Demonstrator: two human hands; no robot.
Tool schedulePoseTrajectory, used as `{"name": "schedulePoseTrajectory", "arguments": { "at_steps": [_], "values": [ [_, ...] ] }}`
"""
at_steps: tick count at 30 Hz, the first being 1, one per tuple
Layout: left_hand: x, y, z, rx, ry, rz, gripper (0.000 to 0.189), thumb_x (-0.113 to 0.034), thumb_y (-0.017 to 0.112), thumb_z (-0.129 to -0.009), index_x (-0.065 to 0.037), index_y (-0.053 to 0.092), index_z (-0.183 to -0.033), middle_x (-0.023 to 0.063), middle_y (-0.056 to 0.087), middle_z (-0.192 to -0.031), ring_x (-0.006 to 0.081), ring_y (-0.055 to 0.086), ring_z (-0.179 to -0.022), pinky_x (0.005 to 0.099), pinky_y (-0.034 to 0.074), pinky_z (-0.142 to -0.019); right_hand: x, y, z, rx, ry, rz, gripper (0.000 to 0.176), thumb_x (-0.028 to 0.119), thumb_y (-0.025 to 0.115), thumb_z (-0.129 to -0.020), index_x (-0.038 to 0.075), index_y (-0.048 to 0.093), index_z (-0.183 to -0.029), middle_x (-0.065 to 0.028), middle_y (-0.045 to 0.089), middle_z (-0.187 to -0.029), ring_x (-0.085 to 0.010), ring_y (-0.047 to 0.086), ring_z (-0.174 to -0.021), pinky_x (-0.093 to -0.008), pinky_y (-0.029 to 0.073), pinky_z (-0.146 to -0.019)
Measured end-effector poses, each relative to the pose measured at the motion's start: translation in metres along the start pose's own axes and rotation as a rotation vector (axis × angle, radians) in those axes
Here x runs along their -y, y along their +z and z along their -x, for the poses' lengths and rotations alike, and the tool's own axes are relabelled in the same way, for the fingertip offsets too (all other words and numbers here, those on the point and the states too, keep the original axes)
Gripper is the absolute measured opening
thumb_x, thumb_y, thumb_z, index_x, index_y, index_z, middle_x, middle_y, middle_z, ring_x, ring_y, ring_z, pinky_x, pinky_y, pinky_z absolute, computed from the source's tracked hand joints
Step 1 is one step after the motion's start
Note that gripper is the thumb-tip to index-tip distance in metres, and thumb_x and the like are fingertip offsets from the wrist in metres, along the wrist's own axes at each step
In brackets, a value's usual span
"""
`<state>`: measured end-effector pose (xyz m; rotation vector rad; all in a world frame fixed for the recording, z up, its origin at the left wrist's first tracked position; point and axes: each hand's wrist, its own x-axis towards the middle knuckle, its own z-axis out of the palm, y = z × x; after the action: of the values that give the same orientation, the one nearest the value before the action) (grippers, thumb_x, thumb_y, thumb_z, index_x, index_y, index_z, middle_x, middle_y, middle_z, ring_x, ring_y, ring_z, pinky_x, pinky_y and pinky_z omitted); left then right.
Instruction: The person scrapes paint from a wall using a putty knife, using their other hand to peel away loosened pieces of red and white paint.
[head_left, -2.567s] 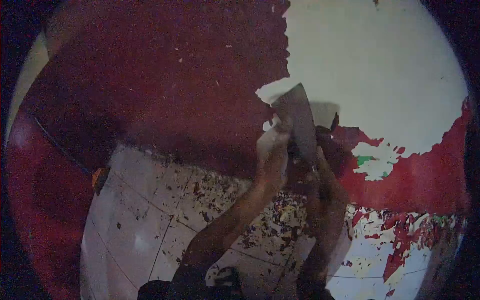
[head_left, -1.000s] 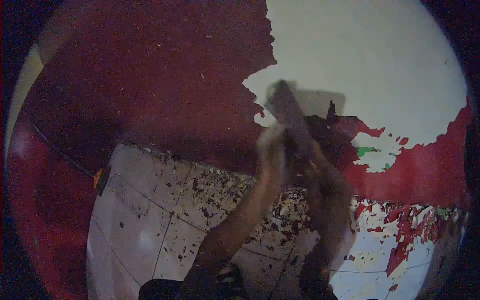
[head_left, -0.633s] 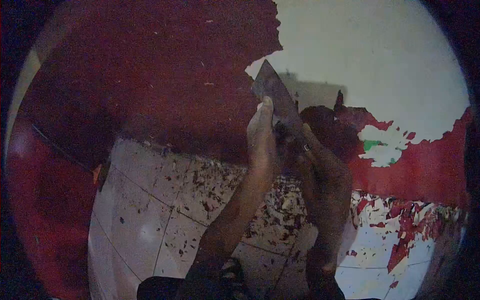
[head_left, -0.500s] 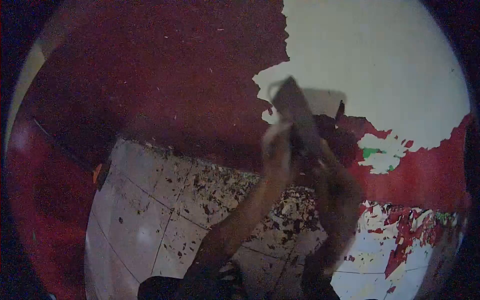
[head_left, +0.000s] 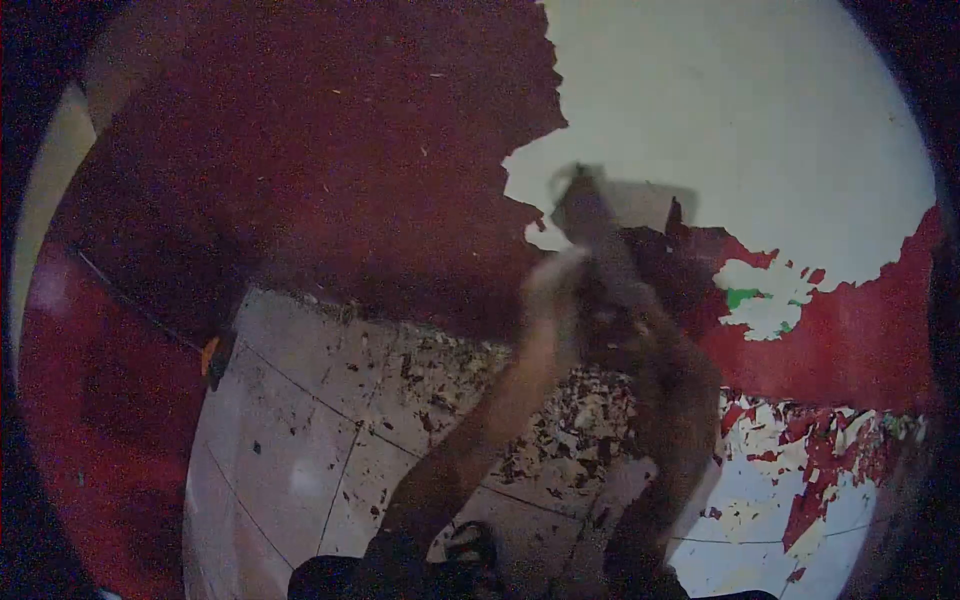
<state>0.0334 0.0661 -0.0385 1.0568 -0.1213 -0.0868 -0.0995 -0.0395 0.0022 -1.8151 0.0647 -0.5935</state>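
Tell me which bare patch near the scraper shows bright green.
The small ragged patch right of the scraper: it holds a green fleck; the large bare area above is plain pale.

The scraper (head_left: 585,205) has slid down and to the right from its high reach against the red paint (head_left: 400,150) and is now blurred mid-stroke. The left hand (head_left: 550,285) and right hand (head_left: 640,320) have dropped with it.
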Motion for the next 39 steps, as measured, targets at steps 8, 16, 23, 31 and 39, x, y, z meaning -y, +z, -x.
{"name": "schedulePoseTrajectory", "arguments": {
  "at_steps": [8,16,23,31,39],
  "values": [
    [0.011,0.037,0.022,0.144,-0.072,0.273,0.024,-0.027,0.054,-0.092,-0.006,0.054,-0.103,0.0042,0.058,-0.09,0.015,0.058,-0.078,0.0306,0.05,-0.067,0.011,-0.038,-0.012,0.116,0.021,0.197,0.039,0.009,0.057,-0.088,0.007,0.054,-0.127,-0.0142,0.066,-0.107,-0.0123,0.061,-0.094,-0.0312,0.049,-0.082],
    [-0.012,0.042,0.034,-0.111,-0.102,0.127,0.039,-0.044,0.047,-0.093,-0.008,0.055,-0.103,0.0062,0.059,-0.087,0.0186,0.06,-0.075,0.0345,0.051,-0.069,-0.016,-0.023,-0.008,0.098,-0.129,0.069,0.039,0.003,0.057,-0.086,0.006,0.055,-0.125,-0.0144,0.065,-0.111,-0.0157,0.063,-0.096,-0.0316,0.049,-0.083],
    [0.011,0.034,0.031,0.136,-0.061,0.224,0.032,-0.039,0.048,-0.092,-0.008,0.054,-0.097,0.0056,0.056,-0.083,0.0163,0.057,-0.072,0.0317,0.049,-0.067,0.011,-0.02,-0.008,0.055,-0.073,0.379,0.038,0.002,0.058,-0.085,0.009,0.057,-0.123,-0.0165,0.065,-0.109,-0.0193,0.065,-0.093,-0.0328,0.05,-0.081],
    [-0.004,0.023,0.027,0.238,-0.091,0.293,0.035,-0.042,0.05,-0.09,-0.008,0.054,-0.1,0.0046,0.055,-0.083,0.0163,0.054,-0.068,0.035,0.049,-0.057,0.021,-0.016,0.001,-0.01,-0.015,0.083,0.038,0.001,0.058,-0.085,0.01,0.059,-0.123,-0.0148,0.066,-0.105,-0.0172,0.064,-0.093,-0.0313,0.05,-0.08],
    [-0.018,0.039,0.027,0.024,-0.206,0.143,0.037,-0.042,0.052,-0.089,-0.008,0.053,-0.105,0.0045,0.057,-0.088,0.0162,0.055,-0.07,0.0314,0.048,-0.057,0.02,-0.024,-0.008,0.105,-0.037,0.018,0.042,0.0,0.058,-0.085,0.008,0.055,-0.126,-0.0136,0.067,-0.1,-0.0146,0.063,-0.089,-0.0308,0.05,-0.078]
  ]
}}
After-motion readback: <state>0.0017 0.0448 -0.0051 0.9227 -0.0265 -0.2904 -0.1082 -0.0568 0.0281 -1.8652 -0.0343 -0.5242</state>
